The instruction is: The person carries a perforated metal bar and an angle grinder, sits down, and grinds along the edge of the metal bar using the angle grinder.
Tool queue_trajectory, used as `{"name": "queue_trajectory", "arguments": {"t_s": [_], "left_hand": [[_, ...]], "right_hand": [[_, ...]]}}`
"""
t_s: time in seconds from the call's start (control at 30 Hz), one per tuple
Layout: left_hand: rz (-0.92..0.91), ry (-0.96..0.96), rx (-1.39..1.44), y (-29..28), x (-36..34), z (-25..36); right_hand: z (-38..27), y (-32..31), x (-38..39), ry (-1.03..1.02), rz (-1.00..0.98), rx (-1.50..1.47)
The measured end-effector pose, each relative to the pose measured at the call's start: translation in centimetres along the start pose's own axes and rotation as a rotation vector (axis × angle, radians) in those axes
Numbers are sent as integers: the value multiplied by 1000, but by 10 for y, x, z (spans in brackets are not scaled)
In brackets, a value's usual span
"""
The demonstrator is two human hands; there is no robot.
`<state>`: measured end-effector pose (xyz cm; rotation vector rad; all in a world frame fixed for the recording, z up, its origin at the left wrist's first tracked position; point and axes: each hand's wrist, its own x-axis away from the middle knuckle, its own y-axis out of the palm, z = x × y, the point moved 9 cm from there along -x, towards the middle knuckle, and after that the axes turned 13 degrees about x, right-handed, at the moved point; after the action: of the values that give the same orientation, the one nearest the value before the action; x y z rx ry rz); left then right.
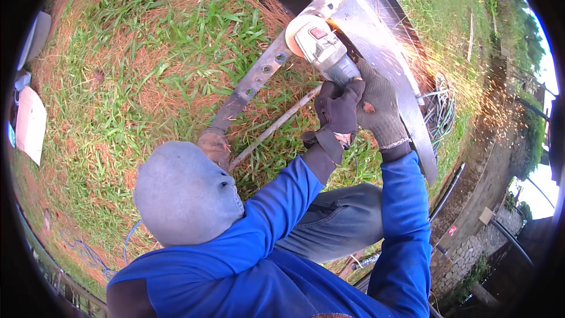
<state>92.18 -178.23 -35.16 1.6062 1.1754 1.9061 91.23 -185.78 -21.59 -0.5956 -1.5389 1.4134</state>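
An angle grinder with a grey body and a red mark runs against a flat steel bar pierced with several holes. Its pale disc is blurred, and sparks fly off to the right. My left hand, in a dark glove, is closed around the rear of the grinder's body. Beside it my right hand, in a grey knit glove with a hole on its back, grips the grinder's right side; its fingertips are partly hidden. A wide curved steel plate lies under the bar, right of the tool.
A thin rod lies in the grass below the bar. My bent knee in grey trousers is at left. A tangled bundle of cables sits beyond the plate, among sparks. Blue cord trails at lower left.
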Motion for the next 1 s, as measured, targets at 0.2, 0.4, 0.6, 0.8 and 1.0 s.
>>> {"name": "queue_trajectory", "arguments": {"t_s": [0.2, 0.4, 0.6, 0.8, 1.0], "left_hand": [[-59, 0, -305, 33, 13, 10], [-43, 49, -274, 21, 20, 10], [-125, 51, -163, 12, 7, 7], [-122, 57, -241, 23, 4, 11], [73, -40, -443, 29, 24, 14]], "right_hand": [[21, 5, 3, 108, -62, -105], [15, 1, 9, 30, -40, -94], [1, -8, 10, -8, 45, 28], [9, -6, 3, -7, 74, -31], [22, 5, 11, 6, 50, -160]]}}
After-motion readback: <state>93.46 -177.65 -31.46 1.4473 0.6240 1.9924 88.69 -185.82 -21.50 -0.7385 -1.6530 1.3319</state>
